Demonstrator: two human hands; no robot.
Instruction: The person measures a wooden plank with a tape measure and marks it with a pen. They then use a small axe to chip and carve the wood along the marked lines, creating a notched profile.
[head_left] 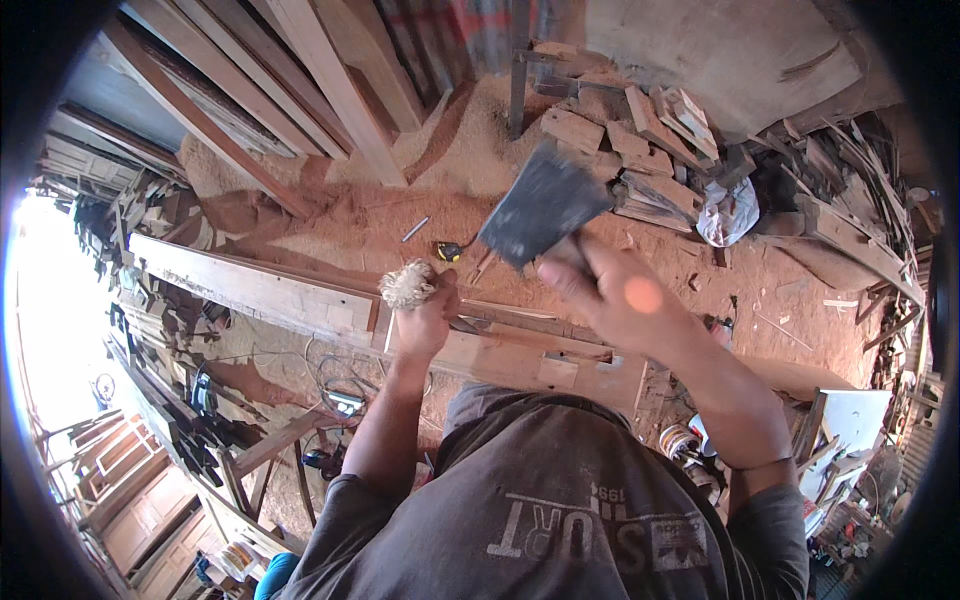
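My right hand [625, 295] is closed round the handle of a mallet with a broad dark head [545, 205], raised and slightly blurred. My left hand [425, 325] is a fist round what looks like a chisel, its pale handle end [408, 285] frayed and mushroomed; most of its blade is hidden. Beneath both hands lies a timber workpiece [470, 352] with cut slots, running across in front of my body. The mallet head is apart from the chisel, up and to its right. Alongside, a long pale board [240, 287] stretches left.
A yellow and black tape measure [449, 251] and a thin pale stick [415, 229] lie beyond the workpiece. Long planks [330, 80] lean at the back left. Wood offcuts [650, 140] and a white plastic bag [728, 212] are at the back right. Sawdust covers the ground.
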